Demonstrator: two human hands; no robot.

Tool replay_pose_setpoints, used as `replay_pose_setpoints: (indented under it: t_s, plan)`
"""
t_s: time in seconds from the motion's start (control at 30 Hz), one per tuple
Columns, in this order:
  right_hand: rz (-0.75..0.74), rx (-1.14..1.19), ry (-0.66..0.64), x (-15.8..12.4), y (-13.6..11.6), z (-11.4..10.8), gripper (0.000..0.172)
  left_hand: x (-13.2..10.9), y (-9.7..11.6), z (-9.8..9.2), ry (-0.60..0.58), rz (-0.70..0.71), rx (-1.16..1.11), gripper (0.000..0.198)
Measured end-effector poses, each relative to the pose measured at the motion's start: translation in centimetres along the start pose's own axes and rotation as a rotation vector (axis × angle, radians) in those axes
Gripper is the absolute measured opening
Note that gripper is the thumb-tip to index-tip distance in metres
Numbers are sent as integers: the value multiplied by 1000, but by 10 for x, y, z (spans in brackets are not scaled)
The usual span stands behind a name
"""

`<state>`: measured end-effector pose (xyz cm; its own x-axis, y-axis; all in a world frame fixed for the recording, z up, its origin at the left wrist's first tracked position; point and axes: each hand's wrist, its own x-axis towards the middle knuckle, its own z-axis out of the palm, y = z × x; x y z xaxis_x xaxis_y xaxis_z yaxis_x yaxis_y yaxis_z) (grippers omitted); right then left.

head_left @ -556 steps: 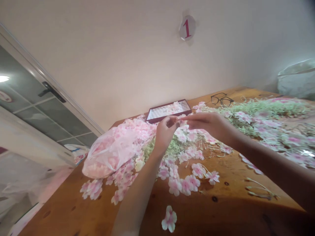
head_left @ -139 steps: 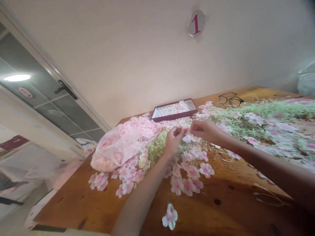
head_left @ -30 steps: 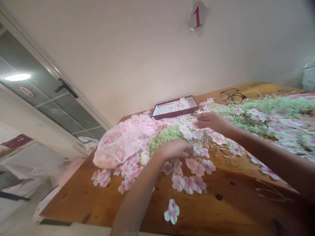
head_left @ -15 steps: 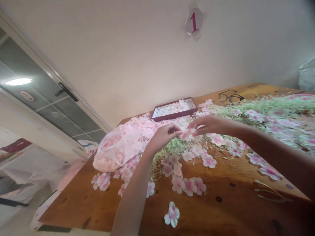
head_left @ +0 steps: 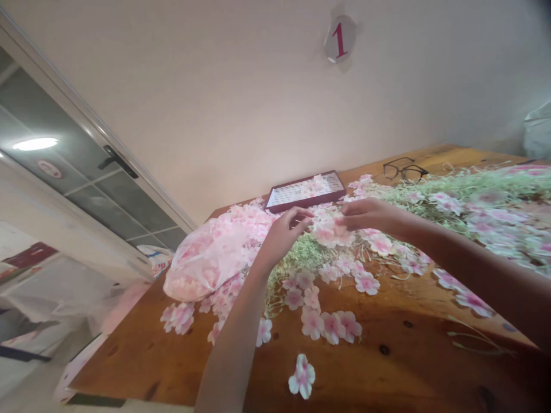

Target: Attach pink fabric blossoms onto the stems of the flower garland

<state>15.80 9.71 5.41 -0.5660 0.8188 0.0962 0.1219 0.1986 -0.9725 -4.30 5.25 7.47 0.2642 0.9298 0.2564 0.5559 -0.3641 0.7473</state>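
Since the moment before, our left hand (head_left: pixel 282 236) has opened and drawn back a little from the cluster of pink-and-white fabric blossoms (head_left: pixel 329 232), while our right hand (head_left: pixel 368 216) stays at its edge. Our left fingers (head_left: pixel 301 213) are spread and hover just beside the cluster. Our right fingers (head_left: pixel 357 207) are curled and close together, with their tips at the cluster; we cannot tell whether they pinch a blossom or only rest against it.

The cluster lies on the table (head_left: pixel 172 367) just in front of the shallow maroon tray (head_left: pixel 301 202), which holds a few blossoms of its own. A translucent plastic bag (head_left: pixel 202 261) of pale petals sits in front and to the left of the tray, with more loose blossoms (head_left: pixel 253 223) heaped beside it. Green fibrous filler (head_left: pixel 456 189) spreads to the right of the tray, and a pair of glasses (head_left: pixel 404 170) lies beyond it. One lone blossom (head_left: pixel 302 376) rests well in front of the tray.
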Motion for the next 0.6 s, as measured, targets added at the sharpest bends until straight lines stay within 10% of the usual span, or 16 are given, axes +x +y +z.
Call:
replay_pose_setpoints:
  t_s: [0.33, 0.6]
  plan:
    - [142, 360, 81, 6, 13, 1, 15, -12, 26, 4, -7, 304, 313, 20]
    - [180, 455, 90, 6, 9, 3, 11, -5, 12, 9, 90, 144, 107, 20]
